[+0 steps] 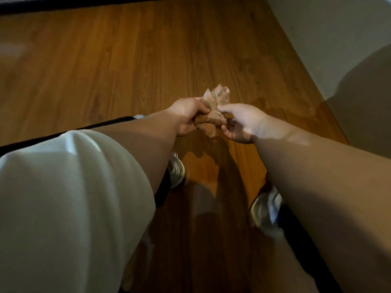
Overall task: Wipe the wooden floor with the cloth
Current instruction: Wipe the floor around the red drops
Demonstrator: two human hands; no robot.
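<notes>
A pale sleeve (69, 197) is filling the lower left; a light sneaker (176, 170) is peeking out just beside it; a second sneaker (266, 206), blurred, is standing well apart to the right; a white wall (338, 39) is running along the right, a broad shadow (364, 98) lying across it; a dark strip (63, 3) is edging the top.

Dim, soft-focus view; arm shadows darken the wooden floor (127, 60).

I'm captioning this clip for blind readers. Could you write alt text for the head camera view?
The left hand and right hand together hold a crumpled beige cloth above the wooden floor, not yet wiping. The person's left shoe and right shoe show below, and a pale wall runs along the right.
</notes>
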